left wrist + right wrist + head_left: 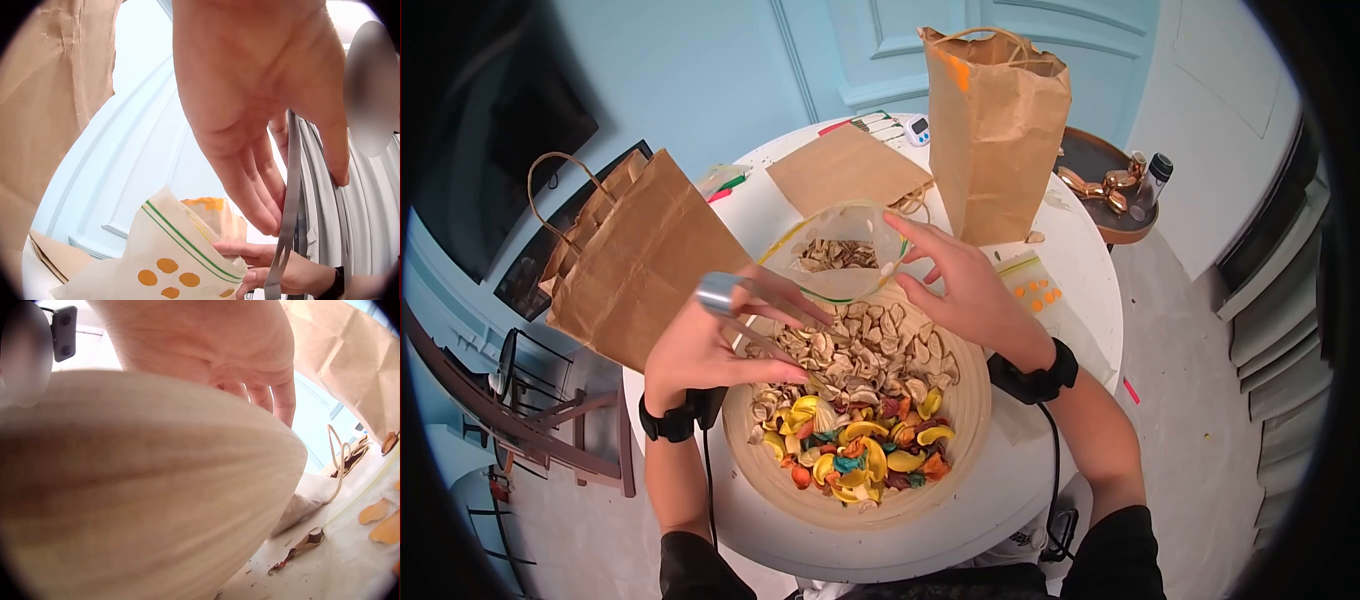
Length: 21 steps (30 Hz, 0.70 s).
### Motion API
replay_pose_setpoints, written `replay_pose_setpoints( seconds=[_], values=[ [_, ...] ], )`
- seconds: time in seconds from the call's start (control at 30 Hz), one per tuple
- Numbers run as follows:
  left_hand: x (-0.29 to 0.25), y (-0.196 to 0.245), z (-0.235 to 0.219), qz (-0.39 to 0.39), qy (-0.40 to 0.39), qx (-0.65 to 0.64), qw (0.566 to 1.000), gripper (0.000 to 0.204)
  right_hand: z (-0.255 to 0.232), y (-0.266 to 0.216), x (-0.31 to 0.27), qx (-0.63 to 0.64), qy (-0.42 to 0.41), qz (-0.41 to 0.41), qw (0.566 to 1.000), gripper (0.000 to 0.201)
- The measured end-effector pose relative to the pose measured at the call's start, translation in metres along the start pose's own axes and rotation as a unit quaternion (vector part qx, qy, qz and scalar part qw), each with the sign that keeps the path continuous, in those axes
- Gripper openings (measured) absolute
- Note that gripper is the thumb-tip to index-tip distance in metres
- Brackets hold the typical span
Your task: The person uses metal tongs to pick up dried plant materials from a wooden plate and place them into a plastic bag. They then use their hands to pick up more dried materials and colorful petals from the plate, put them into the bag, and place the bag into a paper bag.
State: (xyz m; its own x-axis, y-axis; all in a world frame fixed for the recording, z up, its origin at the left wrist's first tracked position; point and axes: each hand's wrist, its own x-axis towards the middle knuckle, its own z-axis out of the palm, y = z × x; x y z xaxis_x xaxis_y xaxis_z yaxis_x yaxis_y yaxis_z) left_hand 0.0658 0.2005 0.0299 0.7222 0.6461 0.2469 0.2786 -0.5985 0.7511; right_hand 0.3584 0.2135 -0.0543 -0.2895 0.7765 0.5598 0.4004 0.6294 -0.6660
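Note:
My left hand holds metal tongs, the bend up by the fingers and the tips down at the pale dried slices. Those slices fill the far half of a round wooden bowl; yellow, orange, red and teal dried pieces lie in the near half. At the bowl's far edge stands a clear zip bag, its mouth spread and more pale slices inside. My right hand pinches the bag's right rim. Orange dots and a green zip line mark this bag in the left wrist view.
Tall paper bags stand at the left and back right. A flat paper bag lies behind the zip bag. Another dotted zip bag lies right of the bowl. A small timer and a side table are farther back.

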Motion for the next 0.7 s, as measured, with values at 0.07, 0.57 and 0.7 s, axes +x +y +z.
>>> replay_pose_setpoints(
  seconds=[0.07,0.57,0.7],
  values=[
    [0.006,-0.007,0.001,0.027,-0.038,0.050,0.998,0.059,0.000,0.001,0.000,0.003,0.000,-0.002,1.000,0.064],
    [0.022,-0.024,0.027,0.032,-0.074,0.005,0.997,0.041,0.000,0.002,-0.001,-0.005,-0.019,0.008,1.000,0.064],
    [0.021,-0.024,0.027,0.007,-0.073,0.000,0.997,0.040,0.000,0.002,-0.002,-0.011,-0.027,0.011,1.000,0.064]
  ],
)
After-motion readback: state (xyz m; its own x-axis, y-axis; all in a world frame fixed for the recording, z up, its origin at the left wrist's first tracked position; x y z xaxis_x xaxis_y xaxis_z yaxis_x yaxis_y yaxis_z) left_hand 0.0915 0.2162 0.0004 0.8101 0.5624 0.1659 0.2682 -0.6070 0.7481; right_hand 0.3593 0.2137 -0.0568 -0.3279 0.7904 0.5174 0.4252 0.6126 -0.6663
